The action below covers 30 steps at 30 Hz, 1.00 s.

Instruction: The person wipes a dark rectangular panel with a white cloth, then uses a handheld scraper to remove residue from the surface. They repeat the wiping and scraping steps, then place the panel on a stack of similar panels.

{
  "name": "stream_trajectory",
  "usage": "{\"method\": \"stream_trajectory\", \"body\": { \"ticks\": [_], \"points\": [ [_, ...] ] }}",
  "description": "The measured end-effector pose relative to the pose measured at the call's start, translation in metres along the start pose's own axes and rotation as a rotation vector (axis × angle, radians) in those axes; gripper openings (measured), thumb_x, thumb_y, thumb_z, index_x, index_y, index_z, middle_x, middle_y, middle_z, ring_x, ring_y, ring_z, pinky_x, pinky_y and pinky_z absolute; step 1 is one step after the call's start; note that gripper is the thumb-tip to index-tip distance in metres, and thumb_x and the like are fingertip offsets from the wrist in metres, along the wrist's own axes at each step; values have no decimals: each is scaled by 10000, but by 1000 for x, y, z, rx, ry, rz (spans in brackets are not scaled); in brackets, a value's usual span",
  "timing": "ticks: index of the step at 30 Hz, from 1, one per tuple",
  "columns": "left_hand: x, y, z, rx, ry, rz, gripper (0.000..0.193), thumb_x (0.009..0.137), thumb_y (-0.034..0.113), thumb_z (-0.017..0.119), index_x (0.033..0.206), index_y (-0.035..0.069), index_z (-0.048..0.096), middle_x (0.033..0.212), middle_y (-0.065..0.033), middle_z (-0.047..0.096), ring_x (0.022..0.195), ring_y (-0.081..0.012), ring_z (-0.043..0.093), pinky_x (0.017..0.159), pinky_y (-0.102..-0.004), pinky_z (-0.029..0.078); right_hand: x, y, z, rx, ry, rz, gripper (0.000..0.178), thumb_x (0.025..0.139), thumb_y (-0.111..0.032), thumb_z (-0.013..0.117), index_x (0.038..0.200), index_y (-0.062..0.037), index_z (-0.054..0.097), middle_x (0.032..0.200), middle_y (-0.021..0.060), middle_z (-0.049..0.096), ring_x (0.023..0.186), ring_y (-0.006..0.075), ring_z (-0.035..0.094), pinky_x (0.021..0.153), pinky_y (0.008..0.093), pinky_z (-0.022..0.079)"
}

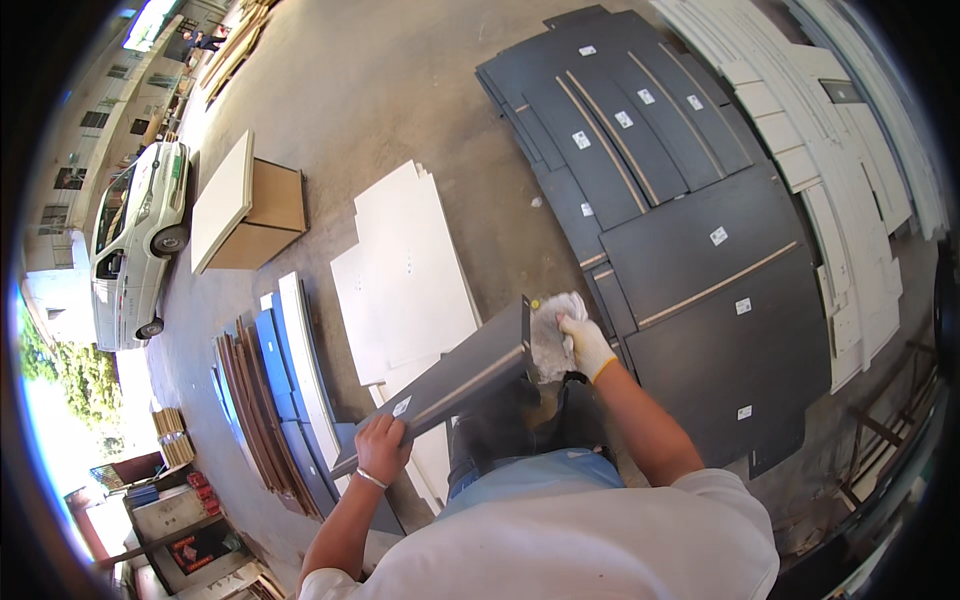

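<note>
A long dark grey board (455,375) slants across in front of my body, a small white label near its lower left end. Bare fingers of my left hand (383,448) are closed round that end. At the far right end, my right hand (588,345), in a white glove, grips a whitish-grey cloth (553,335). The cloth lies against or right beside the board's end edge; I cannot tell how firmly it touches. A pale strip runs along the board's near edge.
Stacked dark grey panels (700,280) with white labels cover the floor to the right, with white panels (800,130) beyond. Ahead lie white boards (410,270). Blue boards (275,360) and brown boards (255,410) stand left, near a cabinet box (275,215) and a parked white vehicle (140,245).
</note>
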<state>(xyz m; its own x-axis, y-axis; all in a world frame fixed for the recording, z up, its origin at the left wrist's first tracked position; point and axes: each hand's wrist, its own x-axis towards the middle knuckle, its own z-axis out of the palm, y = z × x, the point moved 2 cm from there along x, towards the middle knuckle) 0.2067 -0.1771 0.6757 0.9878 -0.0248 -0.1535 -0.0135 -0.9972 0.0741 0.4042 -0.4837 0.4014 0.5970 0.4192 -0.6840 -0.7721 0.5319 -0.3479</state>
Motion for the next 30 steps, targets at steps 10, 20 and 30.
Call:
{"method": "stream_trajectory", "body": {
  "ticks": [10,20,30],
  "points": [
    [223,-141,44,-51,-313,-320,350,857,296,823,1041,54,651,987,-185,745,941,-411,735,817,-522,581,-26,35,-179,103,353,-30,274,985,-167,723,1206,-9,687,1044,118,718,897,271,724,735,439,632],
    [553,-235,149,134,-235,-302,242,894,223,732,1076,101,628,1013,-160,714,952,-383,736,807,-553,585,63,-32,-106,183,728,-133,299,1005,-150,651,1284,-42,652,1195,137,708,1081,343,704,1034,539,559],
    [934,-151,226,72,-70,159,302,927,191,690,1201,120,582,1171,-125,678,1089,-340,713,810,-522,599,192,-138,107,-454,739,166,370,934,-281,771,1067,63,735,874,84,718,789,178,674,714,353,526]
  ]
}}
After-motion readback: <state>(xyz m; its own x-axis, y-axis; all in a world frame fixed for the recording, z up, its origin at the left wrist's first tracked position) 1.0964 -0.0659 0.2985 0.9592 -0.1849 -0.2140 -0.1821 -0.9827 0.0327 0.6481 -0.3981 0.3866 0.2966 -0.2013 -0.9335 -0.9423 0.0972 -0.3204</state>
